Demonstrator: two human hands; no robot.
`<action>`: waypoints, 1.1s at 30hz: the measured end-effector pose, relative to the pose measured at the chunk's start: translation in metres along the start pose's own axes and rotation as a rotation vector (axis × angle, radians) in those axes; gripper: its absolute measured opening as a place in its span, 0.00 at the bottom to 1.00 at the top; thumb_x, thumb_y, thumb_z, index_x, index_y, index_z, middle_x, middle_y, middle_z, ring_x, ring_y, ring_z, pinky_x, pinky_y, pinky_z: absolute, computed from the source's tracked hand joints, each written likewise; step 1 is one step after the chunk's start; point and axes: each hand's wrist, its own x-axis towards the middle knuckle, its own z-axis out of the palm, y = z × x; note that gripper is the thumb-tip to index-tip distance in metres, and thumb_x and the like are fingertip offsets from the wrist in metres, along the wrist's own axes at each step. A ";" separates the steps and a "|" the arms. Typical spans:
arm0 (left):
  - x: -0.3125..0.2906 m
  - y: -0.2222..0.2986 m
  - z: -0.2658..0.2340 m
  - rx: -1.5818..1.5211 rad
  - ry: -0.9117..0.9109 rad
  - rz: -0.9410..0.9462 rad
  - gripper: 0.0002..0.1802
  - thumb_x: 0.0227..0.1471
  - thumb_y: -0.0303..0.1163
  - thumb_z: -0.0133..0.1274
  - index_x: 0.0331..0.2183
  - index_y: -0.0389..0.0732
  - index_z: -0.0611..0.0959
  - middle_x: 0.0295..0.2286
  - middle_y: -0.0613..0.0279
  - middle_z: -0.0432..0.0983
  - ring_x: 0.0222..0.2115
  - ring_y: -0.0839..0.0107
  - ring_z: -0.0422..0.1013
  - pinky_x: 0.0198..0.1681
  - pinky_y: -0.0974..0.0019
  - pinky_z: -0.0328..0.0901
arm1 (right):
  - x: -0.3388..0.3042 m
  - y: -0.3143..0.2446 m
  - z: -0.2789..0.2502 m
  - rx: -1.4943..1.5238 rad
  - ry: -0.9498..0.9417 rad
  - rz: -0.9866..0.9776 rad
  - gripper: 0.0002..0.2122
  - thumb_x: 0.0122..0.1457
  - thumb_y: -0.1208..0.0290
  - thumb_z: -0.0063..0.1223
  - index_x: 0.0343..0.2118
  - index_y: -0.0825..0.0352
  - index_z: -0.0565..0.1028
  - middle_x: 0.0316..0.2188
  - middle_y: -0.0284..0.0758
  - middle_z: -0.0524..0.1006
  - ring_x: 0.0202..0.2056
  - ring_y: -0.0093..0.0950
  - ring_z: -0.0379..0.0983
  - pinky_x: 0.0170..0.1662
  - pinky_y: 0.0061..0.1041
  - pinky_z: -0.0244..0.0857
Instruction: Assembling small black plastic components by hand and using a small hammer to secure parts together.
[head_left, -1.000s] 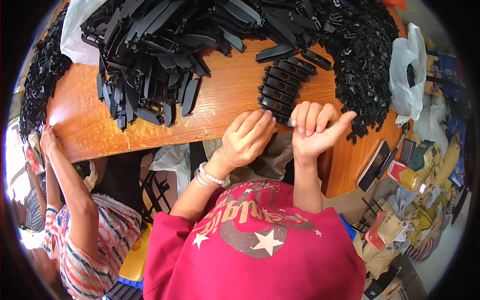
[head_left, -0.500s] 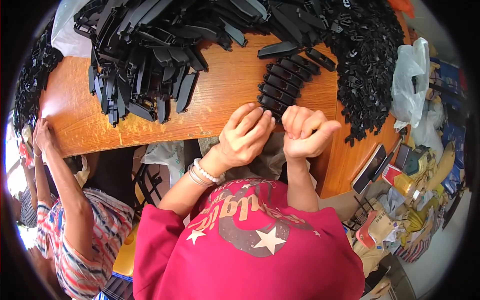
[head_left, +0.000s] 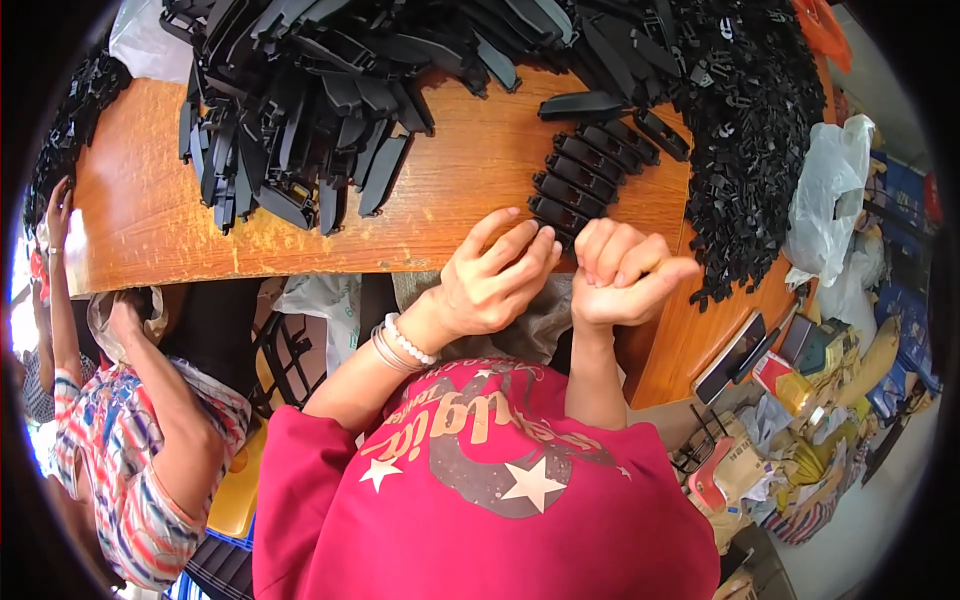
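Observation:
Several black plastic parts (head_left: 582, 182) lie side by side in a slanting row near the table's front edge. At the near end of this row, my left hand (head_left: 497, 275) has its fingers bent, with the fingertips against the left end of the nearest part. My right hand (head_left: 625, 270) is closed at that part's right end, its fingers curled and thumb pointing right. Whatever lies inside the right fingers is hidden. A beaded bracelet (head_left: 408, 343) circles my left wrist.
A large heap of long black parts (head_left: 300, 100) covers the table's (head_left: 450, 190) far left. Small black pieces (head_left: 755, 150) pile up at right, beside a clear plastic bag (head_left: 830, 200). A phone (head_left: 728, 358) lies at the right edge. A co-worker (head_left: 150, 440) is at left.
My view has shifted slightly; my hands keep nearly the same pose at the row's near end. The co-worker's hands have parted: one is at a bag below the table edge, one reaches toward the far-left pile.

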 end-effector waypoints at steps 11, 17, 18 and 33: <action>0.008 -0.007 -0.008 -0.041 -0.148 0.027 0.16 0.39 0.30 0.52 0.32 0.31 0.79 0.46 0.42 0.73 0.49 0.51 0.70 0.56 0.51 0.63 | 0.026 -0.005 0.004 0.080 -0.031 0.000 0.28 0.69 0.47 0.19 0.12 0.56 0.53 0.05 0.26 0.51 0.07 0.21 0.43 0.12 0.21 0.43; 0.007 -0.004 -0.006 -0.068 -0.129 -0.004 0.14 0.42 0.26 0.53 0.34 0.30 0.81 0.43 0.43 0.75 0.47 0.50 0.72 0.53 0.51 0.66 | 0.026 0.000 0.007 0.005 0.037 0.084 0.28 0.68 0.46 0.20 0.12 0.56 0.51 0.05 0.25 0.50 0.07 0.20 0.42 0.12 0.21 0.43; 0.006 -0.004 -0.006 -0.075 -0.132 -0.005 0.14 0.42 0.26 0.53 0.34 0.30 0.81 0.43 0.43 0.75 0.47 0.50 0.72 0.53 0.51 0.66 | 0.024 0.001 0.009 -0.052 0.028 0.065 0.28 0.68 0.46 0.20 0.13 0.56 0.51 0.05 0.26 0.50 0.07 0.20 0.41 0.13 0.21 0.43; 0.016 0.000 -0.006 -0.047 -0.286 -0.129 0.27 0.47 0.39 0.58 0.45 0.29 0.76 0.51 0.42 0.69 0.56 0.50 0.63 0.61 0.52 0.55 | 0.044 0.008 0.002 0.080 0.012 0.048 0.28 0.68 0.46 0.20 0.12 0.56 0.52 0.04 0.26 0.52 0.06 0.21 0.43 0.12 0.21 0.42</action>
